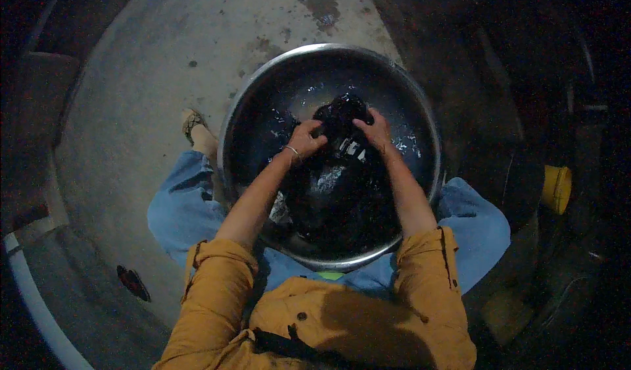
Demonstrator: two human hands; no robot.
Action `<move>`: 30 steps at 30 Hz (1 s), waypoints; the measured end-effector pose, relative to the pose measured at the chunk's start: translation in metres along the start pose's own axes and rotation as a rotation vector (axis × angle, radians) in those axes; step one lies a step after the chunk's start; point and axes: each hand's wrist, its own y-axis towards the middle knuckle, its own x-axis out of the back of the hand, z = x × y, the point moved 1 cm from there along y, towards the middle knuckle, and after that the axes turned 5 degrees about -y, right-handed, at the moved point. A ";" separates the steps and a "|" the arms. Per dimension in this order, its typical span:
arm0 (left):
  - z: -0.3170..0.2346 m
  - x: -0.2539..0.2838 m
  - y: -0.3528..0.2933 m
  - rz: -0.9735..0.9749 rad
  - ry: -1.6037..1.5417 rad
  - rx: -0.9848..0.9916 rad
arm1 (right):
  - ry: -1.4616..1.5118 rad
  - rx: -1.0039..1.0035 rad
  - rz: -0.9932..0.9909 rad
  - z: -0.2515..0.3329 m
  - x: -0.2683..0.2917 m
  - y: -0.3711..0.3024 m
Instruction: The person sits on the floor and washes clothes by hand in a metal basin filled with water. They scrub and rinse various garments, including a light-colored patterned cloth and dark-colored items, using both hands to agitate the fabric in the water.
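Observation:
Between my knees stands a wide, round metal basin (420,94) with water in it. A wet black cloth (338,179) with a white print, perhaps a garment, lies in the water and bunches up toward the far side. My left hand (307,140), with a thin bracelet at the wrist, grips the left of the bunched part, fingers curled into it. On the opposite side, my right hand (375,132) pinches the same cloth. Some of the fingertips are hidden in the dark folds.
Around the basin spreads a concrete floor (151,74) with a dark wet patch (322,8) beyond the rim. A yellow container (557,189) is off to the right in deep shadow. A dark shoe-like item (133,282) lies at the lower left.

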 end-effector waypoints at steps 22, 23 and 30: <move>0.020 -0.006 -0.025 -0.118 -1.123 0.407 | -0.375 0.887 -0.133 0.170 -0.045 -0.071; -0.033 -0.012 -0.025 -0.286 -1.309 0.626 | -0.272 0.866 -0.302 0.157 -0.032 -0.049; -0.007 0.014 -0.029 -0.066 -0.533 0.263 | -0.326 -0.137 -0.291 0.077 0.030 0.026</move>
